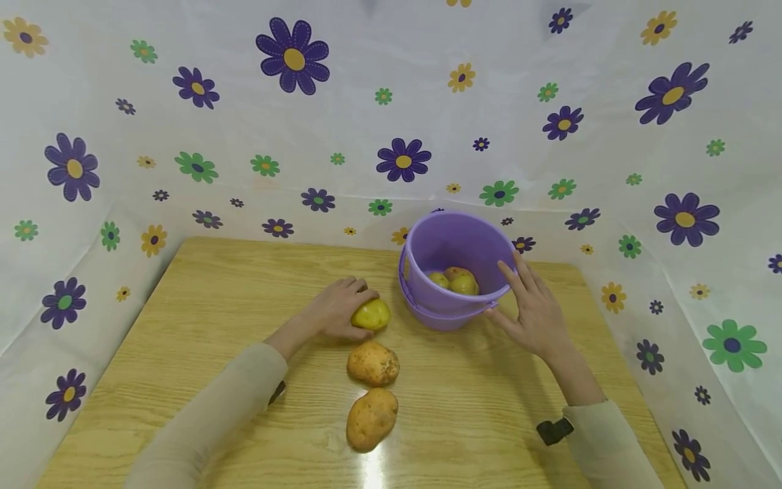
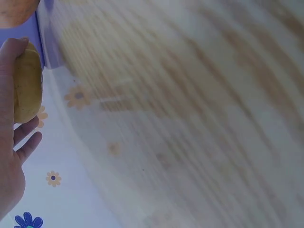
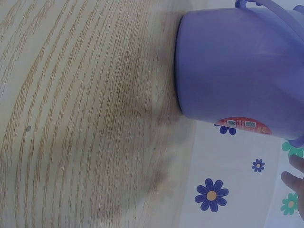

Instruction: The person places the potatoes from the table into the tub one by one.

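My left hand (image 1: 344, 307) grips a smooth yellow fruit (image 1: 371, 315) on the table, left of a purple bucket (image 1: 449, 309). In the left wrist view, the thumb and fingers stand around this fruit (image 2: 28, 85). My right hand (image 1: 537, 316) is at the bucket's right side with its fingers spread; the fingertips are by the rim, and I cannot tell how firmly they touch it. Inside the bucket lie a yellow fruit (image 1: 464, 283) and other yellowish and reddish round things. Two brown potatoes, a nearer one (image 1: 371, 419) and a farther one (image 1: 373, 363), lie in front of the left hand's fruit.
The wooden table (image 1: 244, 285) is bordered by a white flower-printed sheet (image 1: 342, 122) at the back and both sides. A handle (image 3: 280, 14) hangs on the bucket. Dark straps show at both wrists.
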The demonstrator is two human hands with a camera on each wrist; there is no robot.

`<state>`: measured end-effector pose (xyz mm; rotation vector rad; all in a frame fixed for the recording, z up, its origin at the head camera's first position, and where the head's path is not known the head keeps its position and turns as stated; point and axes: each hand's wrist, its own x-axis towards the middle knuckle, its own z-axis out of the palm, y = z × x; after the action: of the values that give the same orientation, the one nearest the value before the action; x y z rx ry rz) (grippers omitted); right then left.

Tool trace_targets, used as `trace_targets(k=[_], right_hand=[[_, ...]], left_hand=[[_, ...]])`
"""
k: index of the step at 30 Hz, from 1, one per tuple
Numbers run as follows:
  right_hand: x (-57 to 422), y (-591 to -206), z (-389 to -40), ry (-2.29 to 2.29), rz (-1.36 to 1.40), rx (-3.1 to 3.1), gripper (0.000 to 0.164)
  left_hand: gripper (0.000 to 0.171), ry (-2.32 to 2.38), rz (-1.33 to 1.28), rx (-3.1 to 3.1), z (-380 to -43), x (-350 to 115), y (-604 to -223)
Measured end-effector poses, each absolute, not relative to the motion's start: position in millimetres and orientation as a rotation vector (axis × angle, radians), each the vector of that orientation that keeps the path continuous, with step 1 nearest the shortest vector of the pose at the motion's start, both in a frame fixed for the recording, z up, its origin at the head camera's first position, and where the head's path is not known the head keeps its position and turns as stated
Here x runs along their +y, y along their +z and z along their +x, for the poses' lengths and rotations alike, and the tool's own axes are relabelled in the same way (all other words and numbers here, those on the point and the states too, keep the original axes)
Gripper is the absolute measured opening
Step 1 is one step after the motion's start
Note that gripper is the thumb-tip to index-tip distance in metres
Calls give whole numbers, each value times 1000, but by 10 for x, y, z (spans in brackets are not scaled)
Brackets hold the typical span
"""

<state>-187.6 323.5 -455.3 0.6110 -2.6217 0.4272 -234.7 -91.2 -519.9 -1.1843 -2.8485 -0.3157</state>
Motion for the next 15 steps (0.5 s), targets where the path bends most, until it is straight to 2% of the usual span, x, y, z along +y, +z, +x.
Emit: trace_targets(k=[15], right_hand=[[3240, -4555, -1876, 412, 611, -2625, 91]], left_hand=[[74, -383, -1140, -2715, -2383, -872, -5062]])
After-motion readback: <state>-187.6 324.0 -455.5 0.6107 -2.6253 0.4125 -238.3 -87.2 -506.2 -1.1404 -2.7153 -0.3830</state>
